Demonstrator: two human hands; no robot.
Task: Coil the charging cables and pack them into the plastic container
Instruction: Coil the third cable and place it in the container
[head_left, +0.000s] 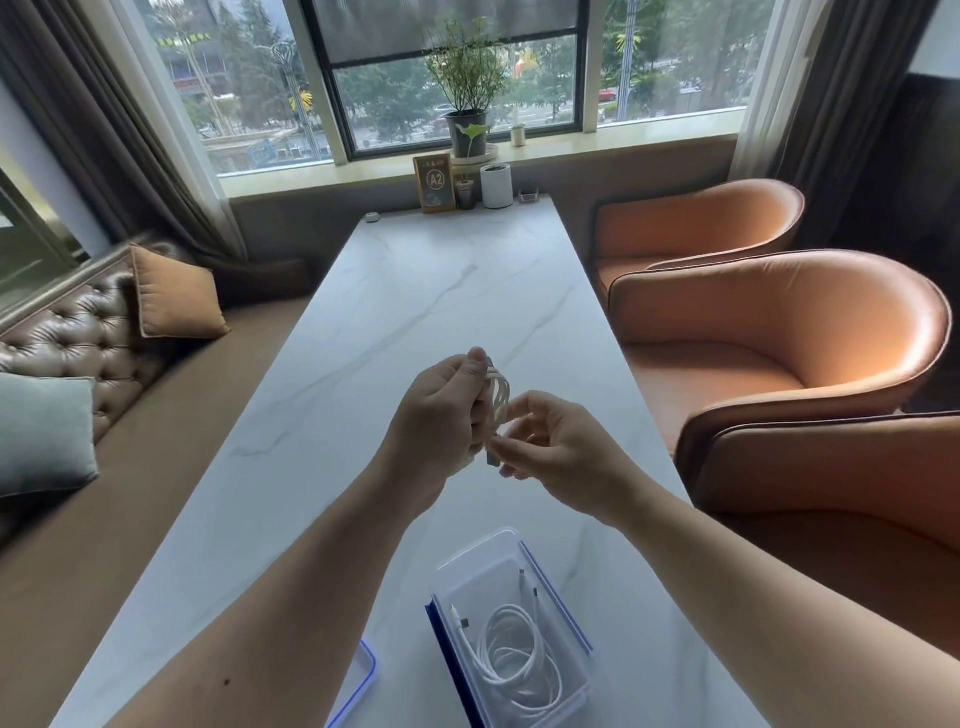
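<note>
left hand (441, 415): curled, coiled cable (501, 391) gripped | right hand (556, 449): cable's lower end pinched | coil's long axis seen vertical

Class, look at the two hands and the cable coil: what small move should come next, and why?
Probably tuck the loose end: the left hand grips the white cable coil, the right hand pinches its end beside it, and the open plastic container already holds one coiled cable.

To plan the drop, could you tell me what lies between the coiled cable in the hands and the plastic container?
In the head view, only bare table lies between the cable and the container.
</note>
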